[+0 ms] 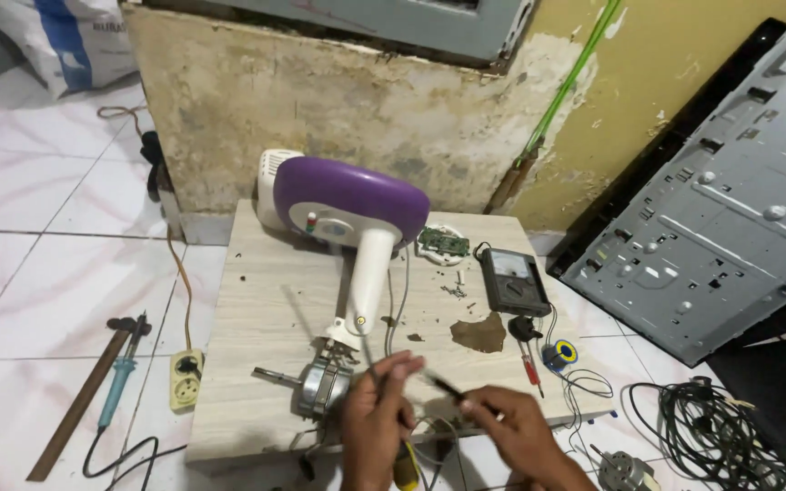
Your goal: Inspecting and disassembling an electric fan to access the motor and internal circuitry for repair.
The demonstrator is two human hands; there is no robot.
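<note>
Beside metal motor (323,386), thin probes (443,386)

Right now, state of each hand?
Left hand: closed, fingers pinching a thin dark wire beside the bare metal fan motor.
Right hand: closed, holding a slim black probe.

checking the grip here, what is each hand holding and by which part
Left hand pinches a thin wire near its lower end between its fingers. Right hand holds a slim dark probe by its rear end, tip free.
</note>
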